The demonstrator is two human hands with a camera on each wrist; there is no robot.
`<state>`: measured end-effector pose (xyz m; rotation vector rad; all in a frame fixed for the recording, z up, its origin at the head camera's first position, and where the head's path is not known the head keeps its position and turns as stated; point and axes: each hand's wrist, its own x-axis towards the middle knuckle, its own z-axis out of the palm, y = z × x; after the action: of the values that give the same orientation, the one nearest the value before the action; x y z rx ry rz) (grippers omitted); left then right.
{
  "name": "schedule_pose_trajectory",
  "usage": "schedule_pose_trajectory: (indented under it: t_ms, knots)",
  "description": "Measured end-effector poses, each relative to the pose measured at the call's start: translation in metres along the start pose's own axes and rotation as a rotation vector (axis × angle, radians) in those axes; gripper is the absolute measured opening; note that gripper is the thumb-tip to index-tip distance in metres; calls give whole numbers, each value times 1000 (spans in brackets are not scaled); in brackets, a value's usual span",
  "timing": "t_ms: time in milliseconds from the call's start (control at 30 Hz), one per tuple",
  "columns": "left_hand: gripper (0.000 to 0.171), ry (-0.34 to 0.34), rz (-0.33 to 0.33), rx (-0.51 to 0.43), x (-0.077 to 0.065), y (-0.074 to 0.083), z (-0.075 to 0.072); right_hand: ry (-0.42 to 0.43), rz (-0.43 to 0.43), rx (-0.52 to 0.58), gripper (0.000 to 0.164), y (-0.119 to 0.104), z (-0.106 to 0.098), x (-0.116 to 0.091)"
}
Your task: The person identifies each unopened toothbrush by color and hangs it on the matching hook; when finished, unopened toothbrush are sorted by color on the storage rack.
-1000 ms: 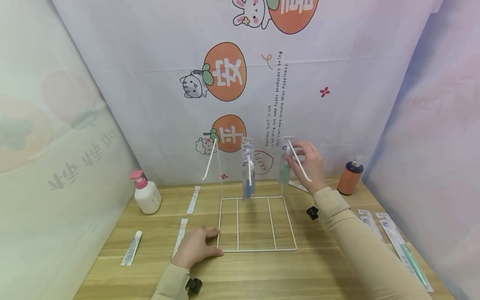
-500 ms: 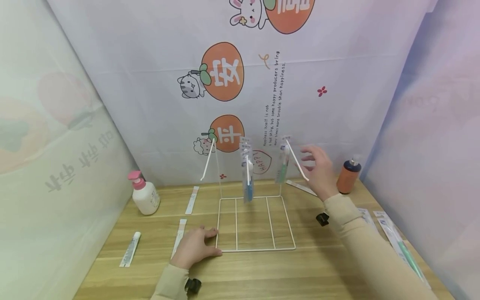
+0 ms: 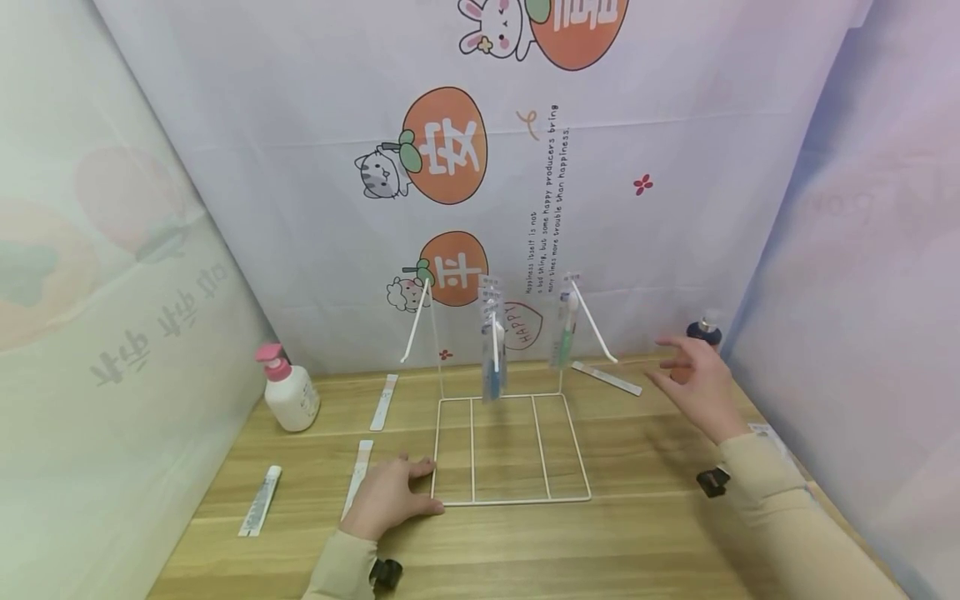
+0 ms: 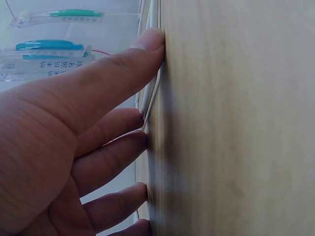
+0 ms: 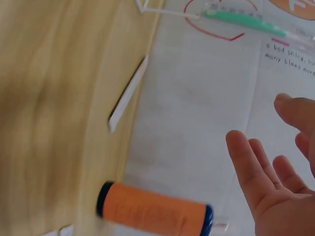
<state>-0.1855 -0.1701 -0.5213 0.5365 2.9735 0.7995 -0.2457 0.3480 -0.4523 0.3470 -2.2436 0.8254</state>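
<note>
A white wire display rack with three forward-pointing hooks stands mid-table. My left hand rests at the rack's front left corner, thumb and fingers spread against the base wire and tabletop. Packaged toothbrushes, blue at the front, hang on the middle hook. On the right hook hangs a packaged green toothbrush; the left hook bears nothing. My right hand is in the air right of the rack, fingers apart and holding nothing. It partly covers an orange bottle with dark ends.
At the left stand a white pump bottle with a pink top and a small tube. Slim white packets lie left of the rack, another packet behind it to the right. My right sleeve covers most of the packaged toothbrushes at right.
My right hand has let go of the green toothbrush, which hangs on the right hook, and has moved right and down toward the orange bottle. The left hand has stayed at the rack's corner.
</note>
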Motion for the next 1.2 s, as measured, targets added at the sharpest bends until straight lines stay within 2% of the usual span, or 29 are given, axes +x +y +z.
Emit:
schedule_pose_trajectory:
  t_ms: [133, 233, 333, 433, 667, 767, 933, 1200]
  knots:
    - [74, -2, 2, 2, 0, 0, 0, -60, 20, -58, 60, 16, -17, -17]
    - [74, -5, 7, 3, 0, 0, 1, -176, 108, -55, 61, 28, -33, -29]
    - [73, -6, 9, 6, 0, 0, 1, -307, 225, 0, 66, 41, -48, -40]
    - [72, -5, 6, 3, 0, -1, 1, -379, 289, 37, 70, 57, -57, -50]
    - [73, -2, -2, 0, 1, -1, 1, -424, 251, -42, 64, 94, -73, -70]
    - [73, -4, 1, 2, 1, -2, 2, -472, 256, -55, 62, 104, -78, -75]
    - [73, -6, 10, 3, 1, -2, 2, -570, 298, -79, 68, 116, -82, -83]
    - [73, -7, 7, 5, 1, -4, 2, -617, 323, -119, 64, 123, -80, -87]
